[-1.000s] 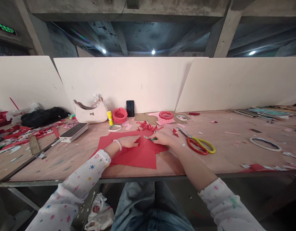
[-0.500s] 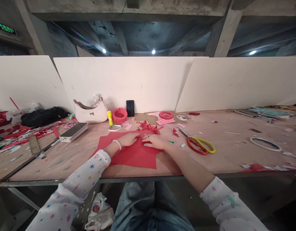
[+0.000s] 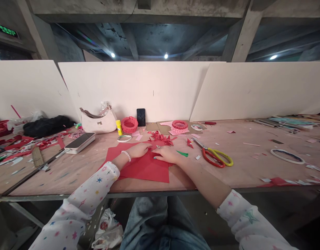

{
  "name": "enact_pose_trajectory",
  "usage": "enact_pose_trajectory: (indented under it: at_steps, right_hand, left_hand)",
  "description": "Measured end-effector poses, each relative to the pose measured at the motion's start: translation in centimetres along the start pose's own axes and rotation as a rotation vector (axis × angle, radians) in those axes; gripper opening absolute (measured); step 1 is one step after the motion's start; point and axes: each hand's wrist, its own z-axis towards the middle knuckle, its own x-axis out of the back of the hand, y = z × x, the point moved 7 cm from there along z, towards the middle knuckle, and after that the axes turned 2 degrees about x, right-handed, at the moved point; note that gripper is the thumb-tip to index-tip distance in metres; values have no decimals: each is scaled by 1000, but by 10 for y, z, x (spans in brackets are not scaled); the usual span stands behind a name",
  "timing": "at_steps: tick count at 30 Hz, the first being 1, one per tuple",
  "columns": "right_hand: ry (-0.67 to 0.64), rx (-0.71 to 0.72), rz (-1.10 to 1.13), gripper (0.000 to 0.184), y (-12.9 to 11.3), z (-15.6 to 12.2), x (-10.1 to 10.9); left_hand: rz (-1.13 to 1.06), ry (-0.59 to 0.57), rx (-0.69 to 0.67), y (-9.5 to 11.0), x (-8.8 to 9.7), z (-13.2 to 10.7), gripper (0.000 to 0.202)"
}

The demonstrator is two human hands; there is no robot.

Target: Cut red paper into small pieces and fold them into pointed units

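Note:
Both my hands rest on a stack of red paper sheets (image 3: 146,168) near the table's front edge. My left hand (image 3: 139,150), with a bead bracelet at the wrist, lies flat with its fingers pointing right. My right hand (image 3: 167,155) lies flat too, fingers pointing left, and the fingertips of the two hands almost meet over the paper's far edge. A small green pointed tool (image 3: 182,153) lies on the table just right of my right hand. Red-and-yellow scissors (image 3: 215,155) lie further right.
Folded red paper pieces (image 3: 162,136) lie behind the sheets. Also on the wooden table (image 3: 240,173): red woven rings (image 3: 129,124) (image 3: 179,124), a phone (image 3: 140,117), a glue stick (image 3: 119,127), a white handbag (image 3: 98,122), tape rolls (image 3: 124,138) (image 3: 286,156), a white box (image 3: 80,142). White boards (image 3: 133,90) stand behind.
My right hand let go of the green tool, which now lies on the table, and moved left onto the red paper beside my left hand.

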Motion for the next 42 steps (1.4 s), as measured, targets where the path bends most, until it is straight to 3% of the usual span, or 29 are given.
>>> enact_pose_trajectory:
  at_steps: [6,10,16,22,26,30,36,42]
  right_hand:
    - [23,-38,-73,23,-2,2,6]
    - [126,-134,56,22,10,2,8]
    - [409,-305,560,17,38,-2,20]
    - [493,-388,1220,20,49,-4,16]
    - [467,-334,1515,27,41,-4,15]
    - [380,-267,1537,28,31,-3,18]
    - [390,-355,1417,33,39,-3,8]
    - [387,-334,1283,28,37,-4,11]
  left_hand:
    - [-61,7,9,8,8,-3,34]
    - [-157,42,0,8,11,-4,32]
    - [-334,103,10,6,12,-1,37]
    - [-657,121,100,5,15,3,34]
    - [-927,90,158,7,11,3,33]
    - [-1018,56,136,10,6,4,36]
    - [-991,11,123,13,1,4,41]
    - [-1053,-46,88,25,-4,4,37]
